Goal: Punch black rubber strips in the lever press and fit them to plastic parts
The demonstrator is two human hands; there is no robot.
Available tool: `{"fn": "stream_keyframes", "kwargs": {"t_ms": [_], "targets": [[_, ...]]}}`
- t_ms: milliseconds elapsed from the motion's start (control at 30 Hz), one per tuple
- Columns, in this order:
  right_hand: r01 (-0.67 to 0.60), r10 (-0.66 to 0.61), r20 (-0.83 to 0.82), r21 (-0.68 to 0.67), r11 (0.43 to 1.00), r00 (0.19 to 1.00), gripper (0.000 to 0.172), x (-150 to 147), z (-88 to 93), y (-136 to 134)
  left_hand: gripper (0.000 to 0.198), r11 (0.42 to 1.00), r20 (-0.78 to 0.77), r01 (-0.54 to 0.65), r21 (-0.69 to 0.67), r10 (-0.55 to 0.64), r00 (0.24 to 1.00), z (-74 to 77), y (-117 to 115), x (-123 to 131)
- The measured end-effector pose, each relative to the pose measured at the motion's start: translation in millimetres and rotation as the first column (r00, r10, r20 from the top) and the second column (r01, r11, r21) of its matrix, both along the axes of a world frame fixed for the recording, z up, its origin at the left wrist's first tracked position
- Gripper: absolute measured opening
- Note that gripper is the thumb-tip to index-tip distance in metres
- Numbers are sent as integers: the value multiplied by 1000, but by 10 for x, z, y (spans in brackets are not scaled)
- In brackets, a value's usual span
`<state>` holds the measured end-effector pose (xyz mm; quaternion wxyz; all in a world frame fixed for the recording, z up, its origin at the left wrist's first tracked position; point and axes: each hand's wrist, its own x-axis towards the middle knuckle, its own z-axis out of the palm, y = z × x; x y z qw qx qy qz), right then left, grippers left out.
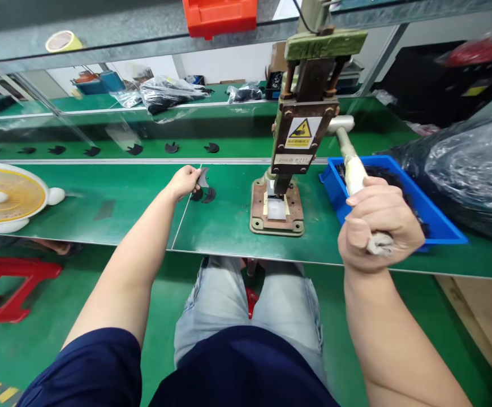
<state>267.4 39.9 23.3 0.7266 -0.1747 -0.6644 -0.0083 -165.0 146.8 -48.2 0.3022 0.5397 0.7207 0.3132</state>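
Black part (202, 177) pinched in left hand (184, 182), right hand (377, 223) gripping lever (352, 164)

Your right hand (377, 217) is clenched around the press lever (352, 164) of the hand press (290, 141), in front of the blue bin (436, 217). Your left hand (184, 182) pinches a small dark part (203, 177) just above two similar parts (203, 195) lying on the green table (123, 203).
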Motion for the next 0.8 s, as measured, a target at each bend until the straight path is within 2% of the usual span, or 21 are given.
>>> {"fn": "stream_keyframes", "kwargs": {"t_ms": [133,233,300,400,500,700,800], "targets": [[-5,4,22,5,1000,1000,32,-3,8,-20,31,998,338,41,-44,-24,941,32,-187,535],[-9,9,43,-2,1000,999,30,7,14,-44,24,984,541,176,-36,-129,831,23,-328,1030],[-6,7,50,-9,1000,999,30,11,14,-58,27,963,608,265,-50,-182,773,16,-390,1323],[4,-2,43,-40,999,999,29,9,12,-79,27,932,634,346,-107,-204,746,6,-401,1648],[21,-19,29,-71,997,999,27,-1,13,-96,29,918,621,371,-141,-209,755,-13,-332,1830],[23,-23,6,-67,997,1000,26,-27,13,-106,33,896,523,406,-178,-263,811,-49,-168,1956],[28,-28,-2,-73,997,1000,28,-27,13,-108,35,885,511,425,-189,-281,813,-39,-134,1975]]}}
